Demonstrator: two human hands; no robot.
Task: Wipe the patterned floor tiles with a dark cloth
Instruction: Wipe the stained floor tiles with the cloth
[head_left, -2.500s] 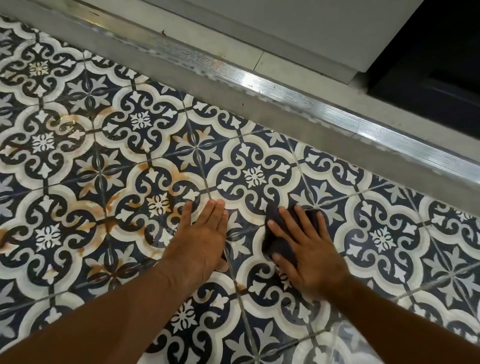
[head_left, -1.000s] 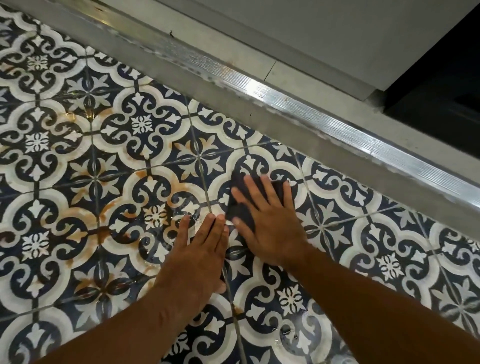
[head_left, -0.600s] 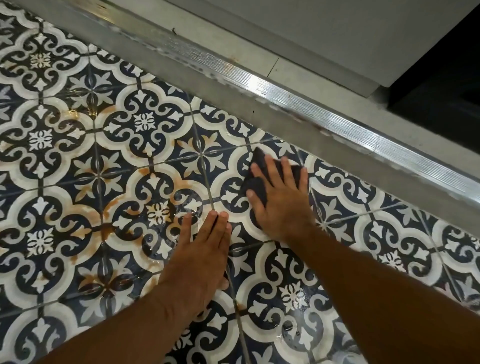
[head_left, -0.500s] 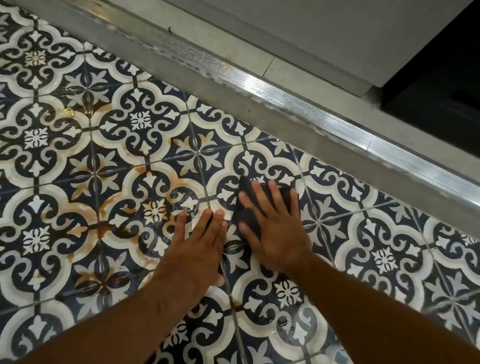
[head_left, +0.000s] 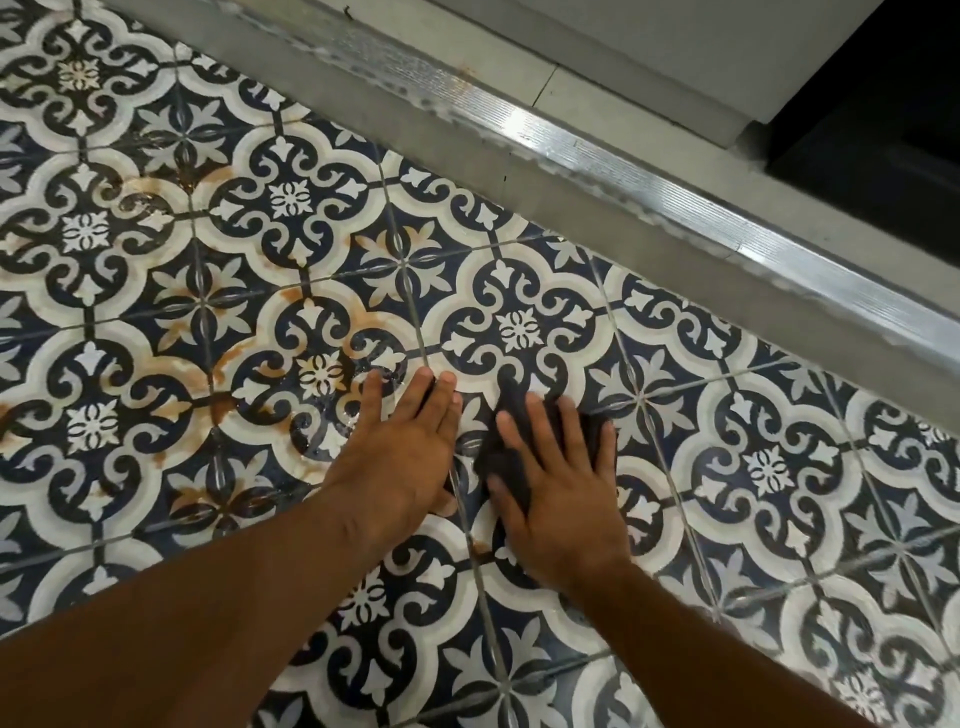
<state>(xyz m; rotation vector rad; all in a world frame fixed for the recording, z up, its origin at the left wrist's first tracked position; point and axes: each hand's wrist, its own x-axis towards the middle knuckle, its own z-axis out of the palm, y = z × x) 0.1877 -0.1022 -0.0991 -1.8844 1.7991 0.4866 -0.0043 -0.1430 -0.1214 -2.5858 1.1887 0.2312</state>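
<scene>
Two bare hands lie flat on the patterned floor tiles (head_left: 291, 218), side by side, nearly touching. Landmark for these notes: the ribbed metal threshold strip (head_left: 597, 150) running diagonally across the far side of the floor.

Right hand (head_left: 563, 491): palm down on the dark cloth (head_left: 511, 415), fingers (head_left: 540, 421) spread wide and straight, pressing rather than gripping. Cloth is bunched beneath the palm; its dark edge shows past the fingertips on the threshold side and between thumb and forefinger. It sits on the tile joint a little short of the strip, with about one tile's pattern between them.

Left hand (head_left: 400, 457): empty, flat on bare tile, fingers held close together and pointing toward the strip, thumb tucked against the cloth side.

Rust-orange stains (head_left: 218, 402) mark the tiles beyond the left hand, farther along the strip's run. Wet sheen beside the left fingertips. Beyond the strip: pale grey sill, then a dark opening (head_left: 883, 119).
</scene>
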